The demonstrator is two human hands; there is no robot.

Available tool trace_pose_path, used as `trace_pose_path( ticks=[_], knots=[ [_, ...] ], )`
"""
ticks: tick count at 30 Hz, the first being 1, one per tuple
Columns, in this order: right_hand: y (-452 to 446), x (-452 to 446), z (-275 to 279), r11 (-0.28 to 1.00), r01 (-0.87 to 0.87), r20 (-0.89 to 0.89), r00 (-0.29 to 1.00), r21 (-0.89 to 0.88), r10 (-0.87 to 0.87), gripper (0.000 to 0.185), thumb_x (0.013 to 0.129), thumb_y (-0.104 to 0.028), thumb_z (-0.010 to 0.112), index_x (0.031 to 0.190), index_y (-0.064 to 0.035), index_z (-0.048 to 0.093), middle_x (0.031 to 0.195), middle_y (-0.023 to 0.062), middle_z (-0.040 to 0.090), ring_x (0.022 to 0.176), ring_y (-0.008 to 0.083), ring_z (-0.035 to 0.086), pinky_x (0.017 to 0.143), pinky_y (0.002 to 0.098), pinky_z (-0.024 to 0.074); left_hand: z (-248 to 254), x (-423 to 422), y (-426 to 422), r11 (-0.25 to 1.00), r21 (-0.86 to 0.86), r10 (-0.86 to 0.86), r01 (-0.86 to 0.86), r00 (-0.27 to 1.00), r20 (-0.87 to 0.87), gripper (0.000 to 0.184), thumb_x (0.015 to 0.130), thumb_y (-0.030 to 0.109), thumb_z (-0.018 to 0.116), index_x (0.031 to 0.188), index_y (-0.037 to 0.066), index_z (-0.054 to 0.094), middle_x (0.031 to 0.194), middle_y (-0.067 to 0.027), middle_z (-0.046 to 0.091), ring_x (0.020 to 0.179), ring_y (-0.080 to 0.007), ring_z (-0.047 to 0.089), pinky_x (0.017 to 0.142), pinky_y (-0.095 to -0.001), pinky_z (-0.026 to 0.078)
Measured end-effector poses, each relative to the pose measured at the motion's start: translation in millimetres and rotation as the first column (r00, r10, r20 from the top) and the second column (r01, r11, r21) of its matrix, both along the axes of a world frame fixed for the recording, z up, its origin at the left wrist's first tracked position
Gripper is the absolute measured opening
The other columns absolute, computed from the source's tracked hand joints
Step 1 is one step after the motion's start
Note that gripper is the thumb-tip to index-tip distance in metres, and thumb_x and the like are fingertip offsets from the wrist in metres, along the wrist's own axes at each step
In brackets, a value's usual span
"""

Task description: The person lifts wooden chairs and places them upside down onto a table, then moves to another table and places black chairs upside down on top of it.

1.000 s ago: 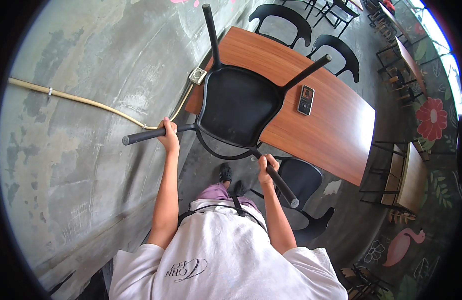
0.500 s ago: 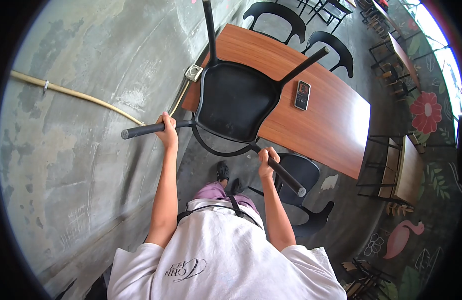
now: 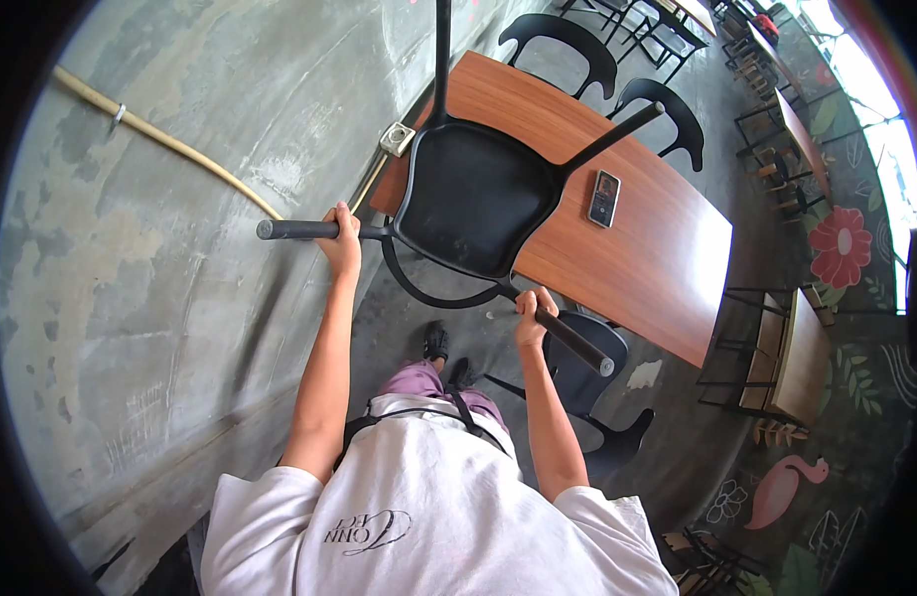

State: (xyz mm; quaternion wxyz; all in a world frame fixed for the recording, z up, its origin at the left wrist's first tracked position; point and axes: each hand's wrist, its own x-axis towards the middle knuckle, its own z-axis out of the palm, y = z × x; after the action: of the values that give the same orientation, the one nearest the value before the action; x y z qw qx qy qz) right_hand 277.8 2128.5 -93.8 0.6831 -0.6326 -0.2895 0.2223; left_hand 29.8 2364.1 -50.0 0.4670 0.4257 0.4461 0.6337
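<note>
A black chair (image 3: 478, 199) is held upside down in front of me, its underside facing up and its legs pointing outward. My left hand (image 3: 341, 241) wraps round one leg, close to the grey wall. Round another leg, on the near right side, my right hand (image 3: 534, 316) is closed. The chair's curved backrest (image 3: 433, 298) hangs below the seat. Part of the brown wooden table (image 3: 647, 248) is covered by the chair in this view; whether they touch I cannot tell. A phone (image 3: 604, 199) lies on the tabletop.
On the left runs a concrete wall (image 3: 180, 318) with a pale pipe (image 3: 160, 139) and a socket box (image 3: 397, 139). Another black chair (image 3: 587, 363) stands at my right, and two more chairs (image 3: 563, 45) are behind the table. Farther right is a wooden table (image 3: 804, 358).
The held chair has shifted slightly right in view and turned a little, its left leg now nearer level. Both hands keep their grip. The camera view has also turned slightly.
</note>
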Motion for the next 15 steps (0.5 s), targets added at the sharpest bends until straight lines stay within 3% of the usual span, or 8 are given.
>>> trace_pose_path(
  ticks=[15],
  knots=[
    [-0.3, -2.5, -1.4, 0.999, 0.025, -0.008, 1.000, 0.033, -0.025, 0.029, 0.094, -0.012, 0.053, 0.067, -0.0025, 0.047, 0.058, 0.0016, 0.050, 0.054, 0.0079, 0.043, 0.052, 0.0249, 0.0358, -6.5, -5.3, 2.7, 0.999, 0.018, -0.035, 0.036, 0.999, -0.042, 0.044, 0.100, 0.016, 0.055, 0.062, 0.010, 0.034, 0.055, 0.0023, 0.038, 0.050, -0.0069, 0.035, 0.049, -0.0261, 0.029]
  ],
)
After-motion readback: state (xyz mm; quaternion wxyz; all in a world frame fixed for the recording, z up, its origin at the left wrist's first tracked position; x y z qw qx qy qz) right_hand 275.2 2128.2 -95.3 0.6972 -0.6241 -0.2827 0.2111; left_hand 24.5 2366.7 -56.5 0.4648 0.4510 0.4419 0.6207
